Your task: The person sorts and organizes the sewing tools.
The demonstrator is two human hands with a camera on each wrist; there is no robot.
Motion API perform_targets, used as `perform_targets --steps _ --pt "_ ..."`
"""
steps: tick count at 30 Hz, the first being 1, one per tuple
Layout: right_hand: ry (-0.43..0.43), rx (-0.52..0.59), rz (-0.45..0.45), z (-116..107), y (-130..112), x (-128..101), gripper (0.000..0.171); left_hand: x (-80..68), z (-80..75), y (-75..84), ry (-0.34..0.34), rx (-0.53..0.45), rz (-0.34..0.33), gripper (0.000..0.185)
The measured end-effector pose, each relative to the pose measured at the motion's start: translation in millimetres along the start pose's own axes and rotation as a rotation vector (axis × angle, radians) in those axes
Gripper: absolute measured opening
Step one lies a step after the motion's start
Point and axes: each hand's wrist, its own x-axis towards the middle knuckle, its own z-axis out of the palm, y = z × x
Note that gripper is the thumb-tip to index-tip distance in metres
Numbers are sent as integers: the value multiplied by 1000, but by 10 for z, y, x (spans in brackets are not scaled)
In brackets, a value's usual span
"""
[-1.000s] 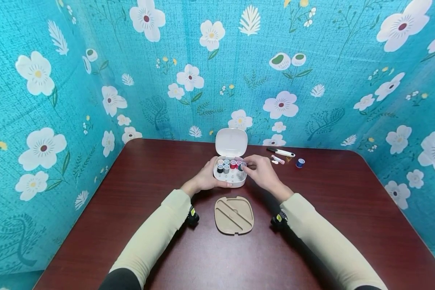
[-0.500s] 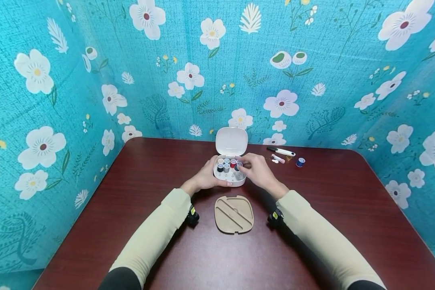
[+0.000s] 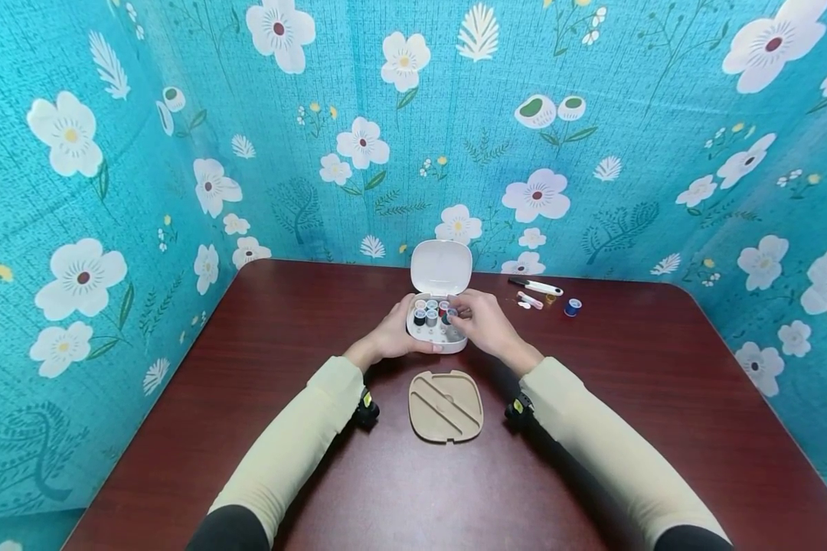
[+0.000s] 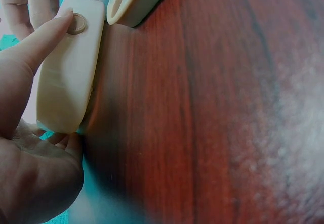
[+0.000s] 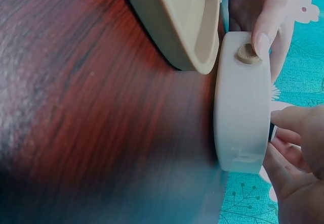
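White plastic sewing box (image 3: pixel 437 330) with its hinged lid (image 3: pixel 441 268) standing open sits at the far middle of the dark red wooden worktop (image 3: pixel 317 428), small thread spools (image 3: pixel 430 314) standing in its pegged base. From my remote seat I read the left hand (image 3: pixel 391 337) as the brace: its grip is clamped on the box's left side, thumb tip pressed by the round tan button (image 4: pixel 77 24) on the front wall. The right hand (image 3: pixel 484 321) has its fingers curled in over the right rows, pinched together at a spool (image 3: pixel 449 314) I judge it to be seating; what exactly sits between the fingertips I cannot tell. To do this well, I'd keep the left hand firm so the base cannot slide, lower the spool straight onto its peg, and avoid knocking the neighbours. Just in front of the box lies a tan moulded tray insert (image 3: pixel 446 407). Off to the right, well apart, lie a loose blue spool (image 3: pixel 572 308), a white-handled tool (image 3: pixel 536 288) and small pink bits (image 3: pixel 529 301)
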Motion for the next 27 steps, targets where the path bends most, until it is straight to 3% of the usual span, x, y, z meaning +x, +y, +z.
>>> perform_targets --steps 19,27 --pt "-71 -141 -32 92 -22 46 17 18 5 -16 -9 -18 19 105" --pt "-73 -187 -29 91 -69 53 20 17 -2 -19 -6 8 -9 107"
